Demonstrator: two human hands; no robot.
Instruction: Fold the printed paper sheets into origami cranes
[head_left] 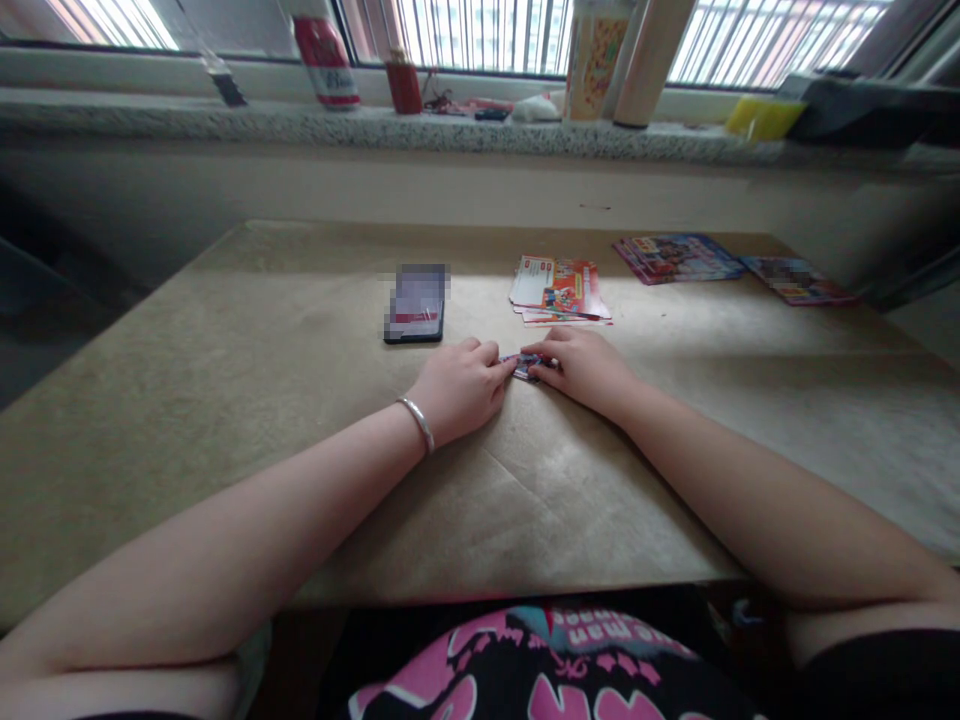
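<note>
Both our hands meet on a small printed paper (pixel 526 365) at the middle of the worktop (pixel 225 400).

Our forearms lie flat and angle inward. Our left hand (pixel 461 387), knuckles up, curls its fingers (pixel 504 372) onto the paper's left end, and our right hand (pixel 586 370) pinches the right end. The paper sits low on the worktop with its long axis running left to right, just in front of a phone (pixel 415 305) and a stack of leaflets (pixel 559 290).
</note>
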